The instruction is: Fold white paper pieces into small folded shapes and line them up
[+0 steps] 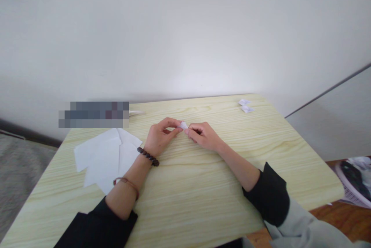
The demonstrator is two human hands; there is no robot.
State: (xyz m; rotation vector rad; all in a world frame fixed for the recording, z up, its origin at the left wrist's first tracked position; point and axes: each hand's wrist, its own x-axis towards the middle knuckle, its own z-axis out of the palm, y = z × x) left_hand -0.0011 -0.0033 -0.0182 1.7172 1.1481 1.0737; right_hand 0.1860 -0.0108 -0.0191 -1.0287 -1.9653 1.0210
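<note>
A small folded piece of white paper (183,125) is held between my two hands, just above the middle of the table. My left hand (162,135) pinches its left side between thumb and fingers. On the right, my right hand (203,136) has its fingers curled in and its thumb and forefinger closed on the paper's other end. The fingertips hide part of the paper. Beside my left forearm lie several loose white paper sheets (101,153), overlapping each other. Two small folded paper pieces (245,109) rest near the table's far right corner.
The wooden table (179,201) stands against a white wall (185,35). At its far left is a blurred-out object (95,114) with a thin white strip beside it. A lilac basket (349,192) with dark and white contents stands on the floor to the right.
</note>
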